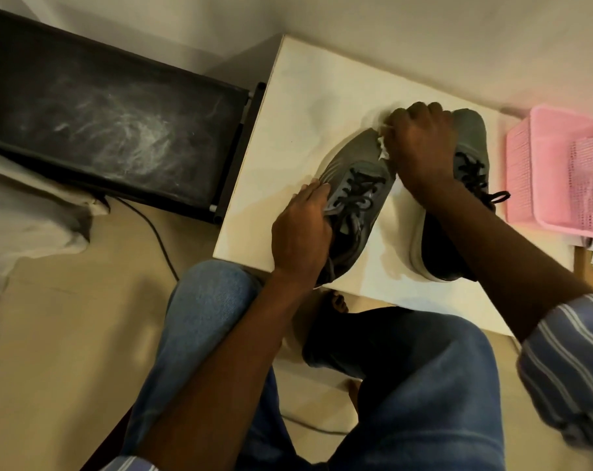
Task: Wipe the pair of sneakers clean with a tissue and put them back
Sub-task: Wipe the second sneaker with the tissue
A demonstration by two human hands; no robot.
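Two grey sneakers with black laces stand on a low white table (298,107). My left hand (302,229) grips the left sneaker (356,178) by its side near the laces and collar. A crumpled white tissue (383,144) shows at that shoe's toe, clutched in my right hand (420,147). The right sneaker (471,154) lies just beyond, largely hidden under my right hand and forearm; its white sole (417,253) shows near the table's front edge.
A pink plastic basket (560,171) stands at the table's right end. A dusty black rack shelf (101,113) lies to the left on the floor, with a cable (156,232) and white cloth (23,215) beside it. My knees in jeans (213,300) press against the table's front.
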